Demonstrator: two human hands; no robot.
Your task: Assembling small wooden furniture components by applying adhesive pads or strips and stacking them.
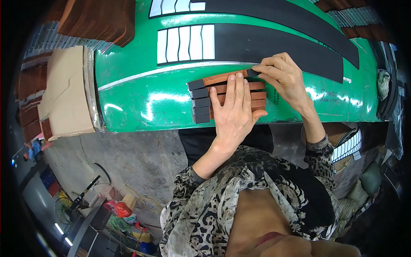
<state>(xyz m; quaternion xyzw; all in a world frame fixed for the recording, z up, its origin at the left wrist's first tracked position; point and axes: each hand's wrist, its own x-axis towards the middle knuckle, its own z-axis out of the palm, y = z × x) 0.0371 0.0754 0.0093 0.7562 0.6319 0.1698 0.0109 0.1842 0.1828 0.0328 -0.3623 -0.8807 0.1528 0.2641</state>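
Observation:
My left hand point(233, 103) lies flat, fingers stretched out, across several brown leather-like strips point(257, 96) set side by side near the table's front edge. It covers their middles. Black end pieces point(200, 103) with small metal-looking edges show at the strips' left ends. At the right end of the farthest strip, my right hand point(282, 77) is closed in a pinch on a small black end piece point(253, 73). Just beyond both hands lies a long black strip point(274, 45) with white panels point(185, 44) at its left end.
The green tabletop point(137, 100) is glossy. Another long black strip point(265, 13) lies farther back. Brown strips point(96, 19) are stacked at the far left, next to a cardboard sheet point(68, 92). More brown strips point(364, 32) stand at the far right.

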